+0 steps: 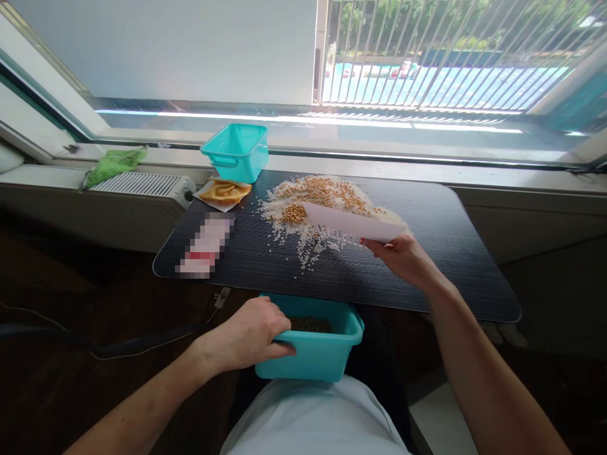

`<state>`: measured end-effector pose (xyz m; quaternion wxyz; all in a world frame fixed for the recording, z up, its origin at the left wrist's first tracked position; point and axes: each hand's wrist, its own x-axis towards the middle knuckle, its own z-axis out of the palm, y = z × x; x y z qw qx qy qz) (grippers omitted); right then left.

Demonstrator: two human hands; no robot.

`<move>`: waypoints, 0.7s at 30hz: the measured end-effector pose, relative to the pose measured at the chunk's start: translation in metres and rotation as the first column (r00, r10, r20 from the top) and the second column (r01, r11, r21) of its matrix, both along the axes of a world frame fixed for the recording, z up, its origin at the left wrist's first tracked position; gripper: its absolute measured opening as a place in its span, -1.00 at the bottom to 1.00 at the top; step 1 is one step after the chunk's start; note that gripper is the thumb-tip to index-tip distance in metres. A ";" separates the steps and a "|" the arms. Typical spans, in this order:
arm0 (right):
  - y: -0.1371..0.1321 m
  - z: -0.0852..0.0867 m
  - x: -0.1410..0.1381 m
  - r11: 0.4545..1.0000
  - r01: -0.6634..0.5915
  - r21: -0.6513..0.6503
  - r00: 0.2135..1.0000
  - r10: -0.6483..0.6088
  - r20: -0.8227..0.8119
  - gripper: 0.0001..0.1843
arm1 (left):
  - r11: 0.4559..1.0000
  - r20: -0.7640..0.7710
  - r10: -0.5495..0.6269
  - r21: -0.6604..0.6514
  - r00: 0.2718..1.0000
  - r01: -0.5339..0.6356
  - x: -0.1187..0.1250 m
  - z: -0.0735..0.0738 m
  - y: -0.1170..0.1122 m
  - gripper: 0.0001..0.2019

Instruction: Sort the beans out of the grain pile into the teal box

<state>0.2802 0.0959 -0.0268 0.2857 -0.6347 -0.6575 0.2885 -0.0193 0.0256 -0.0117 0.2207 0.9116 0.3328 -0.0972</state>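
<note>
My left hand (258, 332) is closed on the rim of a turquoise plastic bin (308, 357) below the table's front edge. Brown grainy stuff (310, 324) lies in the bottom of that bin. In my right hand (403, 256) is a pinkish-white sheet of paper (358, 224) with a row of notches along its lower edge. The paper is tilted over the front of a spread pile of white rice (310, 246). Round yellow grains like peas (294, 213) lie on and among the rice, bunched at the paper's left tip.
On the dark table (427, 278) at the back left stand another turquoise bin (241, 155) and some folded flatbread (225, 191) on paper. A blurred-out flat item (207, 245) lies at left. Behind are a radiator with a green cloth (114, 165) and a window.
</note>
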 end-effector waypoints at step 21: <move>0.004 -0.002 -0.007 0.989 -0.145 -0.028 0.973 0.138 -0.183 -0.55 | 1.000 0.036 -0.002 0.017 0.999 0.002 -0.002 -0.002 -0.001 -0.74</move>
